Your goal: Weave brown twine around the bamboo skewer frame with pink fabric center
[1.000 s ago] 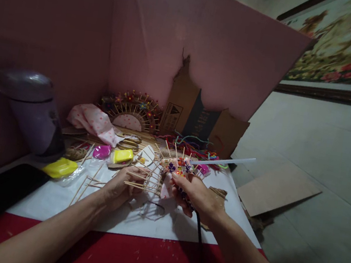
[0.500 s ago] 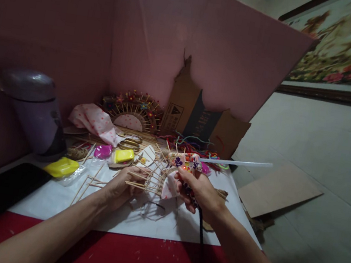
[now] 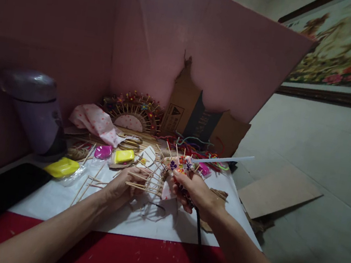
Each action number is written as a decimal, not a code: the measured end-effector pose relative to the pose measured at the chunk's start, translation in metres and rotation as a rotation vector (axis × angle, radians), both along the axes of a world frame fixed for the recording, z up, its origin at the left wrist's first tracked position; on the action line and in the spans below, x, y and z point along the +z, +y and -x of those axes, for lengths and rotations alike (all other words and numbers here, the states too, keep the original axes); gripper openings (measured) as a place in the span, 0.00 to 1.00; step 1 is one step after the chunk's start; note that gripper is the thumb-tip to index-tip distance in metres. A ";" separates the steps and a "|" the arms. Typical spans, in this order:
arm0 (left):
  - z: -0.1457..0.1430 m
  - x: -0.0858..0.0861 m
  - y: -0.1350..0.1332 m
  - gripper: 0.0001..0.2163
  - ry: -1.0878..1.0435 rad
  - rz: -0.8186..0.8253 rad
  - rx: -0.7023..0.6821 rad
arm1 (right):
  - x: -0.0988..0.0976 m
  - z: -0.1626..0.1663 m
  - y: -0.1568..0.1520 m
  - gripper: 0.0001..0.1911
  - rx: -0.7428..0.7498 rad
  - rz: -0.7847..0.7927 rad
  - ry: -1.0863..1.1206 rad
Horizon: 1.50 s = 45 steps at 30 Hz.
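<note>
Head view: the frame [image 3: 153, 184], a small piece of sticks fanning out from a pink spotted half-disc [image 3: 168, 193], is held over the table [image 3: 36, 201]. At its left side, the left hand [image 3: 122, 187] has its grip closed around the sticks. At its right side, the right hand [image 3: 193, 191] grasps the glue gun [image 3: 179, 164], whose glue stick [image 3: 224, 160] juts out behind, away from the frame, and whose cord [image 3: 199, 231] drops toward the near edge. The step in hand looks like gluing the frame; the nozzle tip cannot be made out, so whether it touches is unclear. The next move seems to call for a steady left grip and a carefully placed nozzle, with skin kept clear of hot glue. Left of the frame lies yellow clay [image 3: 124, 156]; beyond the frame are yarn [image 3: 189, 144] and an arch [image 3: 132, 112] of similar build; far left of it stands a bottle [image 3: 34, 115].
</note>
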<state>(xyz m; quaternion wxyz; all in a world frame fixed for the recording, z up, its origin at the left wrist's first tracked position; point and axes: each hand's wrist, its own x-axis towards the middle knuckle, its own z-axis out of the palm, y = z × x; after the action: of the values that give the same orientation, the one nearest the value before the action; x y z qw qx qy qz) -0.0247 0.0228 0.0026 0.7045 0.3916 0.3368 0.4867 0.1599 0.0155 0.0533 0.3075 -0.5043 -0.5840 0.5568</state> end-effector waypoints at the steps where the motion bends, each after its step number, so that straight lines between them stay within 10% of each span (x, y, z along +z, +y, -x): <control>1: 0.000 0.000 0.000 0.04 0.000 -0.002 -0.003 | 0.000 0.000 0.000 0.17 0.005 -0.005 -0.009; 45: 0.000 -0.005 0.004 0.05 -0.014 -0.040 -0.041 | 0.000 -0.001 -0.003 0.17 -0.020 0.029 0.054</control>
<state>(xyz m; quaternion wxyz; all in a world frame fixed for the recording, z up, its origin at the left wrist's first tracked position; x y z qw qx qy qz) -0.0248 0.0270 -0.0023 0.7087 0.4090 0.3139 0.4816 0.1606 0.0124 0.0533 0.3214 -0.4993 -0.5621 0.5757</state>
